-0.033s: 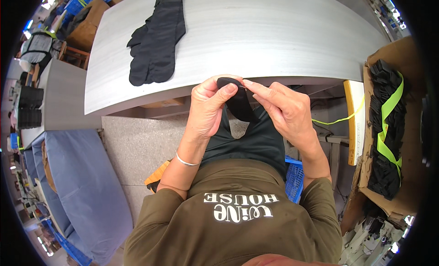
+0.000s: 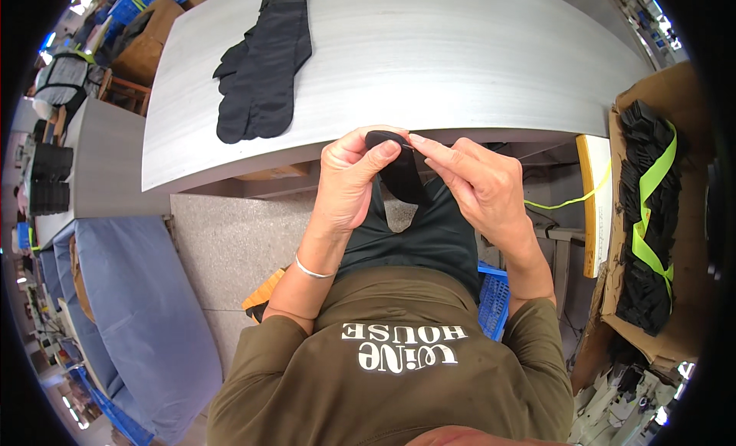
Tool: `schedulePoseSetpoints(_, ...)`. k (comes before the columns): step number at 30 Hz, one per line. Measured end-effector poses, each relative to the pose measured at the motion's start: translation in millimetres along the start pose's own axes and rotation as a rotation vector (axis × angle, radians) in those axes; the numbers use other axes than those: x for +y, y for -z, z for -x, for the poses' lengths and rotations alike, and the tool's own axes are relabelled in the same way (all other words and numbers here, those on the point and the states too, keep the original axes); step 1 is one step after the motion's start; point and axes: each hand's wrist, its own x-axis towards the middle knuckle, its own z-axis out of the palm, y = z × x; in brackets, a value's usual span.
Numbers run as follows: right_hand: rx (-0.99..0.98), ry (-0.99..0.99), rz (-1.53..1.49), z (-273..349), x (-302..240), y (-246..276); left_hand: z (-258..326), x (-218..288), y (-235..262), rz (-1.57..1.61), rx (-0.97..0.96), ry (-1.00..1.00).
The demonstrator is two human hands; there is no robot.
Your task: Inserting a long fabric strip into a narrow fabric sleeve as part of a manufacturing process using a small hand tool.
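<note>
Seems to be mid-piece: has one black strip (image 2: 405,179) in hand just in front of the near edge of the bench (image 2: 460,62). Clamps the strip near its rounded end between thumb and fingers of the left hand (image 2: 349,174); lets the other end hang loose. Has the right hand (image 2: 487,181) close beside, index fingertip at the strip's rim, by a thin reddish sliver too small to name. Cannot tell whether pinched on that or merely touching.

Shows handling at this one end only, so probably counts as unfinished. Cannot say whether to count the black pile (image 2: 264,85), lying flat toward the bench's left end, as done or waiting; likewise the black pieces (image 2: 636,147) under a lime band (image 2: 650,189) in the carton (image 2: 698,239) off the bench's right end.

Has, on the bench, a pale grey, faintly streaked top. Includes, left of the bench, a grey cabinet (image 2: 115,170) and a blue cover (image 2: 146,315); before it, speckled floor (image 2: 207,246); on its near side, toward the right, a blue crate (image 2: 494,302); just off its right end, a yellow-edged board (image 2: 602,216).
</note>
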Motion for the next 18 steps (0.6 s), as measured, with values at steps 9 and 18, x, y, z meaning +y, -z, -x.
schedulePoseSetpoints(9, -0.041, -0.051, -0.108, 1, 0, 3, -1, 3, 1, -0.047, -0.025, -0.003)
schedulePoseSetpoints(18, 0.045, -0.112, -0.159, 4, -2, -15, 3, -2, -6, -0.212, 0.062, -0.045)
